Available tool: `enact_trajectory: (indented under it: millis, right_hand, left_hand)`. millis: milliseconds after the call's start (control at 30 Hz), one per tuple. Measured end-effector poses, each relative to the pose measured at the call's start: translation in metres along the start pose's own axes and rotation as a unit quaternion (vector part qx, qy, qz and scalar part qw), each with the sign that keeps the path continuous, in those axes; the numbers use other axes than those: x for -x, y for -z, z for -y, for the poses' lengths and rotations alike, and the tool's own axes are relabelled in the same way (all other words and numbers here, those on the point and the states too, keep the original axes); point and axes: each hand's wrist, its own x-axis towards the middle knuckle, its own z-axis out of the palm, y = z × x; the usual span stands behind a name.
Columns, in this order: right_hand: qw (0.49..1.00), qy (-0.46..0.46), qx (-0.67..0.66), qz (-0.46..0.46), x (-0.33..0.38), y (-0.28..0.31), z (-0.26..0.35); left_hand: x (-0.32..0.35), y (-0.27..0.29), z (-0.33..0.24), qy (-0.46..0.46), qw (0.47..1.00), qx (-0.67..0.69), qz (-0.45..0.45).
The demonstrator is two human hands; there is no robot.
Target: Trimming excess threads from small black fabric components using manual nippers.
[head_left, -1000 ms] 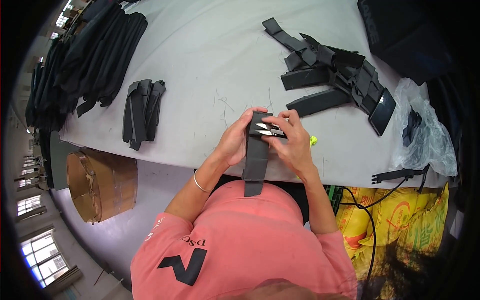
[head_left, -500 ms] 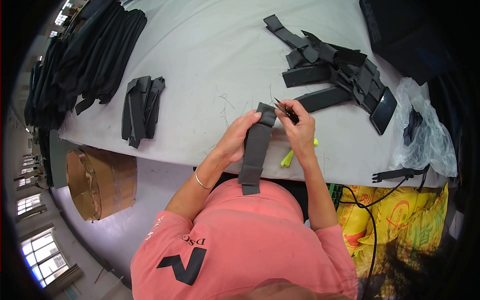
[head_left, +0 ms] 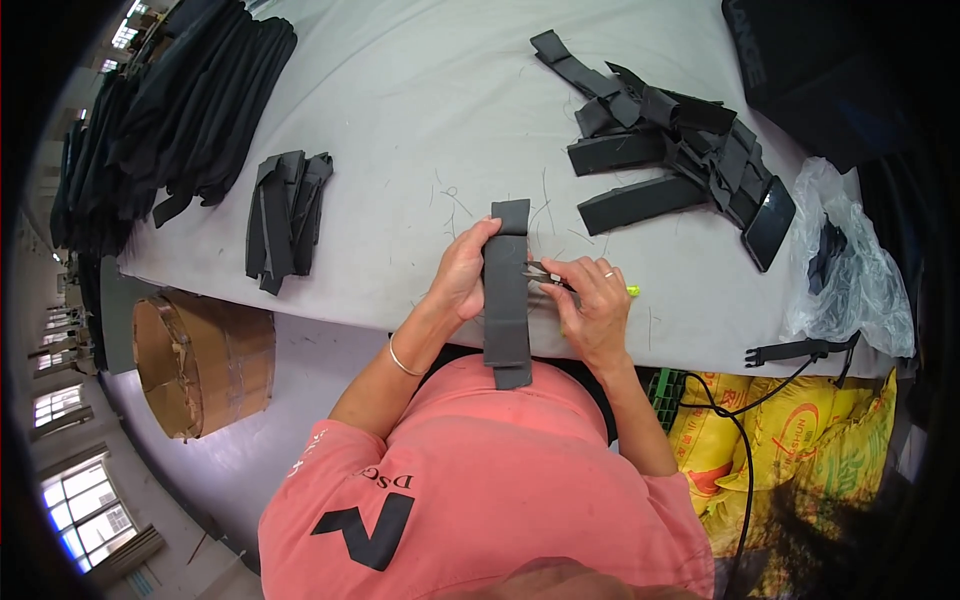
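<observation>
My left hand (head_left: 464, 268) pinches the left edge of a long black fabric strip (head_left: 507, 300), thumb on top near its upper end. The strip is layered, and its lower end hangs over the table edge against my shirt. In my right hand (head_left: 592, 305) is a pair of small dark thread snips (head_left: 552, 275), their tips at the strip's right edge. Loose dark threads (head_left: 452, 195) lie on the pale tabletop just beyond. A bright yellow-green piece (head_left: 632, 291) shows partly behind my right hand.
A heap of similar strips (head_left: 660, 140) lies at far right with a phone (head_left: 768, 225) on its edge. Further right is a clear plastic bag (head_left: 850, 270). At left are a smaller strip pile (head_left: 285, 220), stacked dark fabric pieces (head_left: 190, 110) and a cardboard drum (head_left: 205, 365) below the table.
The strip has turned more upright and flatter. My right hand has come down from its top end, bringing the snips to the right edge and covering most of the yellow-green piece.
</observation>
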Motion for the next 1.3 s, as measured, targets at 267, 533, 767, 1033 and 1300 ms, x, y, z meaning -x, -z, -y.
enact_trajectory:
  millis: [267,533,767,1033,1300]
  right_hand:
    - [0.999,-0.026,-0.013,-0.02,-0.002,-0.007,0.0]
    - [0.975,-0.138,-0.175,0.008,-0.01,-0.009,0.003]
    - [0.943,-0.182,-0.263,0.087,-0.011,-0.002,0.012]
    - [0.923,-0.207,-0.312,0.089,-0.002,-0.003,0.009]
    - [0.952,-0.174,-0.235,0.087,-0.006,0.001,0.008]
  left_hand:
    - [-0.001,-0.005,0.0,0.006,1.0,0.012,0.005]
    - [-0.001,0.003,-0.001,0.002,0.999,0.031,-0.014]
    - [-0.001,0.004,0.006,-0.032,0.997,-0.055,0.036]
    - [0.008,-0.003,0.012,-0.012,0.998,-0.029,0.046]
    - [-0.003,0.01,0.015,-0.016,0.999,-0.023,0.025]
